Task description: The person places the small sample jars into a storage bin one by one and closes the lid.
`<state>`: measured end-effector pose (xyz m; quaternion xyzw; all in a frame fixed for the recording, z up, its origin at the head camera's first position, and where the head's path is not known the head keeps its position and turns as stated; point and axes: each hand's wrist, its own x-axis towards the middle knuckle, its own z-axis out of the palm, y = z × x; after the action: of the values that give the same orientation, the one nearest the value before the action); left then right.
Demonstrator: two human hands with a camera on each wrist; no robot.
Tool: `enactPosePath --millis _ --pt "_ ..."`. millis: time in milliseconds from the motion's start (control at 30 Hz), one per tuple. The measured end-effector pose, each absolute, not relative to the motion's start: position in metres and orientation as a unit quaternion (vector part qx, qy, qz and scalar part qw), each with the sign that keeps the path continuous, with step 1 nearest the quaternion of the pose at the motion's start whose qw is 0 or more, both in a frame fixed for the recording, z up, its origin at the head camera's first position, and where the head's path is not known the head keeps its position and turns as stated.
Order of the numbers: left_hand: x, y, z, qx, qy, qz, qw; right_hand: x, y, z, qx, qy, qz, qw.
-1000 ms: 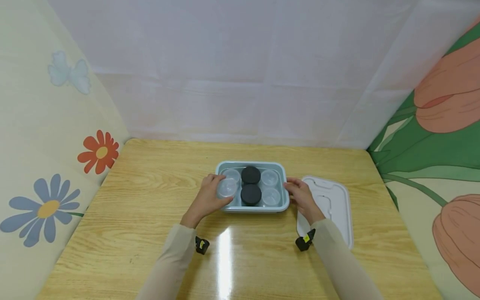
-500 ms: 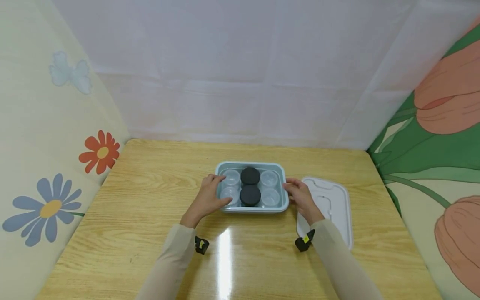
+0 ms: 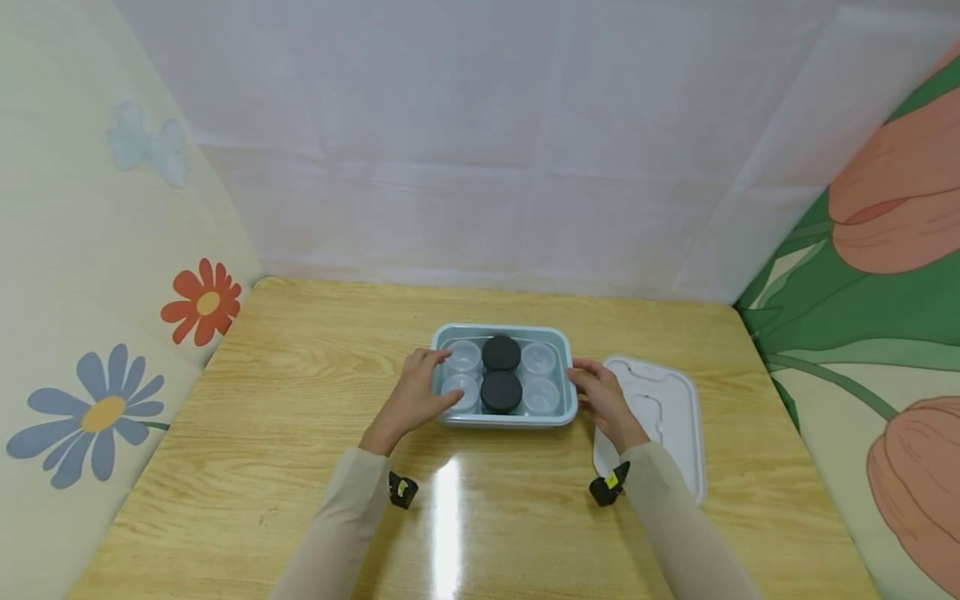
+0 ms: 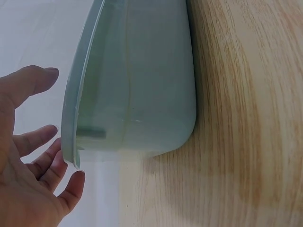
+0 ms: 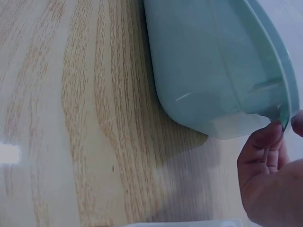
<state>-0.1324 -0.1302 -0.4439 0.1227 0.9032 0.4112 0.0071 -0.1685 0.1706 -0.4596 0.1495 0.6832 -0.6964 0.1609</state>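
Note:
A light blue plastic box (image 3: 504, 419) stands on the table. Inside are two round black-topped containers (image 3: 502, 392) in the middle, flanked by clear round plastic cups (image 3: 540, 395) on both sides. My left hand (image 3: 412, 396) hovers over the box's left end, thumb and fingers spread around the near-left clear cup (image 3: 461, 392) without gripping it. In the left wrist view its fingers lie right at the rim (image 4: 71, 113). My right hand (image 3: 606, 400) pinches the rim at the right end; the right wrist view shows its fingers (image 5: 265, 146) curled under that edge.
A white flat lid (image 3: 678, 417) lies on the wooden table (image 3: 315, 333) right of the box, partly beneath my right forearm. White cloth (image 3: 450, 150) hangs behind the table, with flower-printed cloth (image 3: 900, 333) at the sides.
The near-left clear cup has gone down from my left hand into the box, and my left hand has let go of it. My right hand stays at the box's right rim.

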Motion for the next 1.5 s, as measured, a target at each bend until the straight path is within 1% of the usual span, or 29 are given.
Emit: enactPosePath --millis 400,700,800,1000,1133,1233,1500 --pt "-0.132 -0.131 -0.444 0.120 0.899 0.422 0.011 -0.168 0.172 -0.462 0.161 0.681 -0.697 0.157" --pt "-0.137 -0.141 -0.444 0.119 0.897 0.424 -0.025 -0.171 0.186 -0.459 0.150 0.687 -0.696 0.143" --pt "-0.139 -0.147 -0.444 0.114 0.899 0.423 -0.017 -0.174 0.191 -0.456 0.140 0.699 -0.686 0.142" --pt "-0.148 -0.158 -0.436 0.102 0.897 0.430 0.017 -0.182 0.200 -0.449 0.125 0.742 -0.647 0.123" --pt "-0.154 -0.164 -0.432 0.092 0.902 0.420 0.030 -0.188 0.204 -0.446 0.120 0.773 -0.611 0.123" --pt "-0.159 -0.168 -0.431 0.090 0.906 0.413 0.025 -0.191 0.205 -0.442 0.116 0.789 -0.590 0.125" --pt "-0.165 -0.170 -0.429 0.101 0.904 0.415 -0.008 -0.196 0.203 -0.432 0.102 0.798 -0.581 0.121"
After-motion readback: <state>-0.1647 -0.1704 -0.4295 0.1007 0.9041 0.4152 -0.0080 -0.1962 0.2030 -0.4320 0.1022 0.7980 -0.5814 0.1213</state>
